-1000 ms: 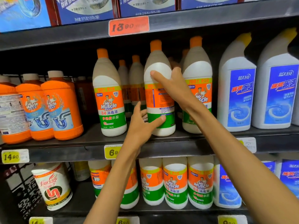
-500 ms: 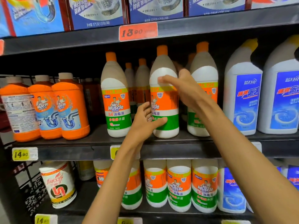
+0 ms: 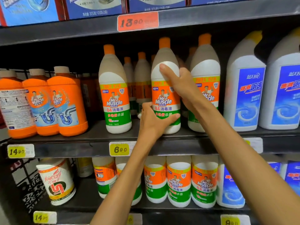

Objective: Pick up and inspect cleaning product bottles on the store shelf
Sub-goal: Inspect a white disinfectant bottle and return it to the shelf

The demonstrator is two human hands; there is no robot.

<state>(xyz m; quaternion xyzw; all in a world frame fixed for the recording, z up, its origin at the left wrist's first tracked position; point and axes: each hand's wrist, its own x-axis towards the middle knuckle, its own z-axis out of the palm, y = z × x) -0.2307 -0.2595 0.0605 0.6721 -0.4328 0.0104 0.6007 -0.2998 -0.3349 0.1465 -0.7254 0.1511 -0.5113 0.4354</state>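
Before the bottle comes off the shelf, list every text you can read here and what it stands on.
"Mr Muscle", "84 消毒液": held bottle, gripped by left hand and right hand.
"Mr Muscle", "84 消毒液", "700": bottle to its left.
"Mr Muscle": orange drain-cleaner bottles.
"13.90": red price tag.
"6.90": yellow price tag.
"14.90": left yellow price tag.
"375": top-shelf box.
Blue toilet-cleaner labels: too blurred to read.

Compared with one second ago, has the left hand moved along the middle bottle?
Yes. Judged against the neighbouring bottle on its left, the left hand moved right: its thumb now crosses the green band of the middle bottle.
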